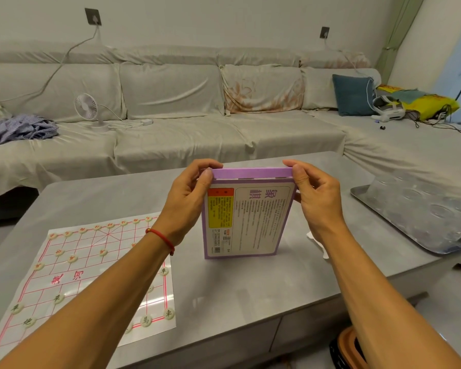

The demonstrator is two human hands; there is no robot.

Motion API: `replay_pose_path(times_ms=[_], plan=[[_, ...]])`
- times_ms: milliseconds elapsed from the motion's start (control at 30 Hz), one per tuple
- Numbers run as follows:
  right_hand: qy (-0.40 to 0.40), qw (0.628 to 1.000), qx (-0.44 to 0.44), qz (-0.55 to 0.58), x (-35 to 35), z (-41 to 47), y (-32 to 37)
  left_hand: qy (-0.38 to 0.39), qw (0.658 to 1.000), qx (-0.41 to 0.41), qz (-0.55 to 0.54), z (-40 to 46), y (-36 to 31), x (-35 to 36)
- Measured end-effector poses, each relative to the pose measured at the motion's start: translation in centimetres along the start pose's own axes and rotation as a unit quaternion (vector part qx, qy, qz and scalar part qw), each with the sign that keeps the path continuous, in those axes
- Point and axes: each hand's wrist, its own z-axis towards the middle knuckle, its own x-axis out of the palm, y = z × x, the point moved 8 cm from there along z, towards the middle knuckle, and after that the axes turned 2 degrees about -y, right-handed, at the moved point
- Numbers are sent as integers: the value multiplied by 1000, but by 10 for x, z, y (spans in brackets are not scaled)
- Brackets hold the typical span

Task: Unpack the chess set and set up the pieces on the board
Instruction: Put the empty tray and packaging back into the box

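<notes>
Two hands pinch the upright purple box at its top corners: left hand, right hand. Each grip is pressed on it. Board with pieces lies at eight o'clock on the worktop.

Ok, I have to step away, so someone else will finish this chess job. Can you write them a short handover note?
Left hand and right hand: each pinches a top corner of the purple box, which stands upright on the table.
Board: flat on the table, left of the box.
Done: pieces sit on the board's points, far rows and near rows.
Left: forearms hide part of the board, so check no piece is missing; then put the box aside.
</notes>
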Motion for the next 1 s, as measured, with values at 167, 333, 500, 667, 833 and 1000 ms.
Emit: replay_pose_path(times_ms=[167, 333, 500, 667, 833, 1000], plan=[[22, 999, 17, 20, -2, 0, -1, 2, 1000, 4, 11, 0, 2, -1], [28, 999, 16, 25, -6, 0, 1, 13, 999, 6, 30, 1, 4, -3], [46, 999, 7, 17, -6, 2, 5, 9, 999, 4, 31, 2, 3, -3], [98, 995, -6, -21, -9, 2, 1, 23, 997, 19, 71, 4, 6, -8], [113, 993, -5, -25, -10, 3, 4, 17, 995, 33, 94, 6, 2, -9], [104, 993, -15, -45, -9, 7, 7, 11, 995, 36, 97, 6, 1, -8]])
